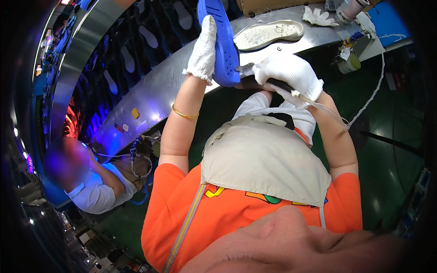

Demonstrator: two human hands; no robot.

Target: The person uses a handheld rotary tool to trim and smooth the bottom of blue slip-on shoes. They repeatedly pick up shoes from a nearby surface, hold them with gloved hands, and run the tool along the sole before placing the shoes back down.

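Observation:
My left hand [203,50], in a white knit glove, grips a blue shoe sole [225,59] along its left side and holds it upright over the bench edge. The sole has dark slots near its top. My right hand [287,75], gloved too, is closed around the dark handle of a brush [246,69] with a pale hose running from its rear end. The brush tip meets or nearly meets the sole's lower right edge. Just beyond lies an off-white shoe sole [268,35] on the metal bench [168,68].
Beyond the bench, a dark belt [132,41] carries several pale soles. A spare white glove [319,17] lies at the far right, near a small pot [349,63] and a blue board [389,25]. A co-worker [98,177] sits at the left. A white hose [375,91] hangs at the right.

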